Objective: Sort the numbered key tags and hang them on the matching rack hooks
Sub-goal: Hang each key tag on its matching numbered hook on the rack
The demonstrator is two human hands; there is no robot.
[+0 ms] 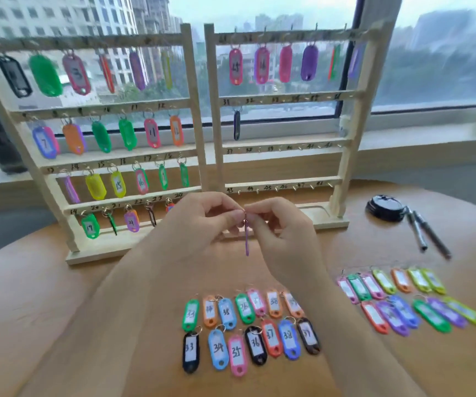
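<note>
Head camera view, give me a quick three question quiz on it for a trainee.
1. True or false: the left hand and right hand together pinch one purple tag.
2. The leftmost black tag on the table reads: A 33, B 12, C 45.
3. How many tags hang from the second row of the right rack?
Key: 1 true; 2 A; 3 one, a dark tag.

Head-worn, forward-down, seemingly near racks [194, 110]
</note>
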